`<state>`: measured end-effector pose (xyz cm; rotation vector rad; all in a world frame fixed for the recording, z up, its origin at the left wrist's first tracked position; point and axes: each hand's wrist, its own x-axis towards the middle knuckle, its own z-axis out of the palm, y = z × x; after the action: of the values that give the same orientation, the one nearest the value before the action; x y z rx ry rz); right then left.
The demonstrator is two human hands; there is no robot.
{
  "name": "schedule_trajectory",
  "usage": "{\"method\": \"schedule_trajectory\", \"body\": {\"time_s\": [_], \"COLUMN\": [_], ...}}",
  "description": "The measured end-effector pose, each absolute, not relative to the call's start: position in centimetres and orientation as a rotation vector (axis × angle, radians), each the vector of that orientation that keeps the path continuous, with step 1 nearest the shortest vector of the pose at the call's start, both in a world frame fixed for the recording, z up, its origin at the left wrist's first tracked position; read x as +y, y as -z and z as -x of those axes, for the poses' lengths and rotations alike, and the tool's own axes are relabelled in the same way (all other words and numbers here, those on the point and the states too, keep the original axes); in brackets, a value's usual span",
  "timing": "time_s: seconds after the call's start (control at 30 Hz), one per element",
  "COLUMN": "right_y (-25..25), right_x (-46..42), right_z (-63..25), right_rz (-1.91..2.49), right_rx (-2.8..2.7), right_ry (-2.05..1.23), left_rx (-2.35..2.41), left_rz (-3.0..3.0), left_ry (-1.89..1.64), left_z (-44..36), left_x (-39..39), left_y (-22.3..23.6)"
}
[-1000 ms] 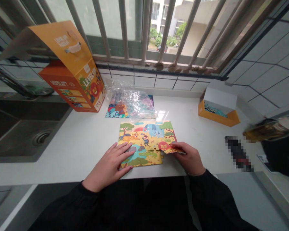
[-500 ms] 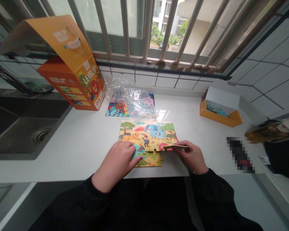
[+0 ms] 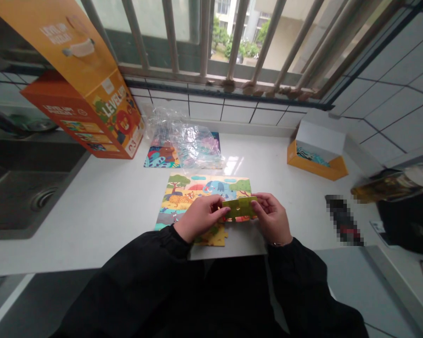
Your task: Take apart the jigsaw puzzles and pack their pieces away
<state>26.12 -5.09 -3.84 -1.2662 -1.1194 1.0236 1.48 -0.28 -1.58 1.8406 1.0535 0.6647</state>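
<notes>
A colourful animal jigsaw puzzle (image 3: 193, 192) lies on the white counter (image 3: 109, 206) in front of me. Both hands hold a small section of joined pieces (image 3: 239, 208) tilted up just above the puzzle's right side, its plain green back facing me. My left hand (image 3: 200, 218) pinches its left end with closed fingers. My right hand (image 3: 273, 217) grips its right end, fingers curled round the edge. The puzzle's lower middle is hidden under my hands.
An orange puzzle box (image 3: 88, 108) with its lid raised stands at the back left. A crumpled clear plastic bag (image 3: 190, 145) lies over another puzzle picture (image 3: 160, 157). A small orange box (image 3: 315, 157) sits at the right, a sink (image 3: 24, 197) at the left.
My left hand left the puzzle's lower left and moved right onto the lifted pieces. The section in my right hand has turned over, showing its green back. The camera shifted slightly.
</notes>
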Motion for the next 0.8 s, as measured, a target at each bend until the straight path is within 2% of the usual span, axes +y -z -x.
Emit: {"method": "schedule_trajectory", "body": {"time_s": [0.27, 0.43, 0.67, 0.8], "right_y": [4.3, 4.5, 3.8, 2.8], "right_x": [-5.0, -4.7, -4.1, -1.4], "right_z": [-26.7, -26.5, -26.7, -25.7], "right_rz": [1.005, 1.127, 1.415, 1.401], "right_rx": [-1.257, -1.386, -1.651, -1.935], "right_ry": [-0.990, -0.918, -0.477, -0.241], "left_rx": [1.075, 0.986, 1.037, 1.182], "left_rz": [-1.655, -1.454, -1.260, -1.067], "left_ry": [-0.827, -0.882, -1.016, -1.141], "left_z": [-1.0, -1.1, -1.0, -0.7], "left_x": [-0.1, 0.2, 0.4, 1.2], "left_y": [1.3, 1.7, 2.1, 2.8]}}
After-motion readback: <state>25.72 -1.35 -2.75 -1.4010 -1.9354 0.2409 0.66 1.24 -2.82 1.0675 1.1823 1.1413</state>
